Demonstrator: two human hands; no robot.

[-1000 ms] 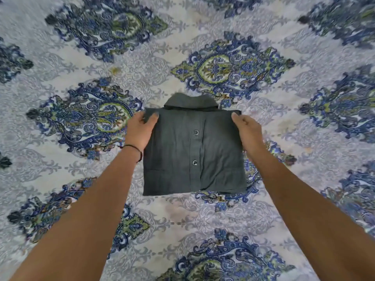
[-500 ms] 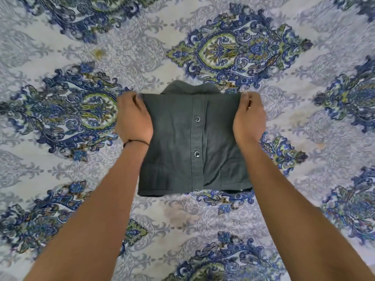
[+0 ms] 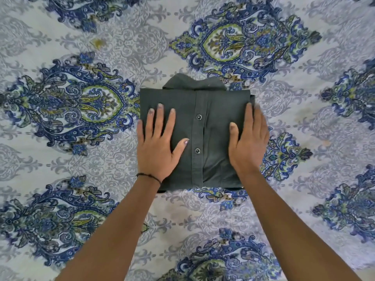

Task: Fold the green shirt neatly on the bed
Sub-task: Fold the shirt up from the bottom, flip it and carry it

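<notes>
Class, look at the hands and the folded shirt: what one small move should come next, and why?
Probably slide both palms outward to smooth it, then lift off. The green shirt already lies as a compact rectangle on the bed, collar at the far edge, with the left hand and right hand pressing flat on top.

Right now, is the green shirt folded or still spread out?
Folded: the green shirt lies as a compact rectangle, collar at the far edge, both hands flat on it.
</notes>
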